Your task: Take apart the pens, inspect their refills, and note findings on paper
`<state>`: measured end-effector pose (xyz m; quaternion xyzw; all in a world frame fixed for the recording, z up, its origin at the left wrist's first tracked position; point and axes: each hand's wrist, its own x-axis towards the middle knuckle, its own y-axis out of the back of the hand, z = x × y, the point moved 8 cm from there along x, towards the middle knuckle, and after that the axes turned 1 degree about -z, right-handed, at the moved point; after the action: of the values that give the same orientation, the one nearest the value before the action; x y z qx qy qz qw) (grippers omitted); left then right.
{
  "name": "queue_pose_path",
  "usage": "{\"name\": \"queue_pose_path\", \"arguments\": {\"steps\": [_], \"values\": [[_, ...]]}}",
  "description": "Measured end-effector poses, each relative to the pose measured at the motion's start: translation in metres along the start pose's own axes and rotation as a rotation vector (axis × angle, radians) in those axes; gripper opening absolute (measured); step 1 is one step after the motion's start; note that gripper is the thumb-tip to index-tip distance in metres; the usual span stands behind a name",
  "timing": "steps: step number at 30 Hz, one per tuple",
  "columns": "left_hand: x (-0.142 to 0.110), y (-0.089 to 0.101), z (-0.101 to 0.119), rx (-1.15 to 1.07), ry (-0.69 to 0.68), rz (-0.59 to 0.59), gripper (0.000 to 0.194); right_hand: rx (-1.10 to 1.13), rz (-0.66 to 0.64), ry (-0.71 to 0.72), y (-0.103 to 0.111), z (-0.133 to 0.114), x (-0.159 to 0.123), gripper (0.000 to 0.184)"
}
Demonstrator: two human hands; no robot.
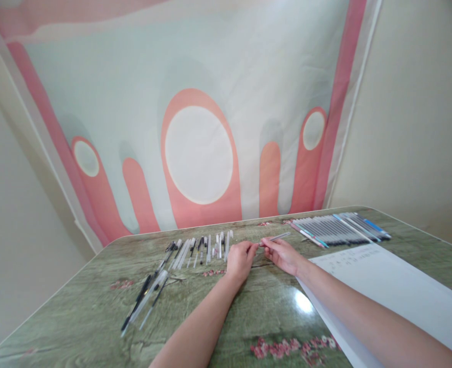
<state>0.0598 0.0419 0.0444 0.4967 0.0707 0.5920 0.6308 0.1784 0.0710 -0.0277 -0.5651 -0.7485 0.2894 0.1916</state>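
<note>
Above the middle of the table, my right hand (280, 254) pinches a slim greyish pen (281, 236), whose far end sticks out up and to the right. My left hand (242, 261) is closed at the pen's other end, its thumb and fingertips almost meeting those of my right hand. The fingers hide most of that end, so I cannot see its tip. Left of my hands lies a row of clear pen barrels (183, 254), caps and thin refills. Closer to me are several black and clear pen parts (145, 296), lying at a slant.
A neat row of pens (329, 231) lies at the back right of the green wood-patterned table (95, 306). White paper sheets (394, 286) with faint writing lie under my right forearm. A printed cloth (195, 61) hangs behind the table.
</note>
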Motion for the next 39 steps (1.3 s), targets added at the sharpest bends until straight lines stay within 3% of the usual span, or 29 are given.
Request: {"name": "queue_pose_path", "arguments": {"steps": [6, 10, 16, 24, 31, 39], "values": [[0.000, 0.006, 0.007, -0.022, -0.070, 0.038, 0.021, 0.006, -0.003, -0.003, 0.000, 0.000, 0.000, 0.012], [0.000, 0.008, 0.005, -0.031, -0.019, 0.070, 0.026, 0.008, -0.003, 0.000, -0.001, 0.000, -0.001, 0.011], [0.001, 0.002, 0.005, 0.049, 0.007, -0.005, 0.032, -0.002, 0.007, -0.006, 0.001, 0.000, 0.000, 0.011], [0.000, 0.006, 0.010, 0.035, -0.068, 0.032, 0.018, -0.009, 0.008, 0.002, 0.000, 0.000, 0.000, 0.011], [0.000, 0.003, 0.001, 0.074, 0.013, 0.044, 0.030, -0.017, 0.008, -0.001, -0.001, -0.001, -0.001, 0.014], [0.001, 0.001, 0.005, 0.080, -0.050, 0.016, 0.031, -0.018, 0.001, -0.002, 0.000, 0.000, 0.000, 0.012]]}}
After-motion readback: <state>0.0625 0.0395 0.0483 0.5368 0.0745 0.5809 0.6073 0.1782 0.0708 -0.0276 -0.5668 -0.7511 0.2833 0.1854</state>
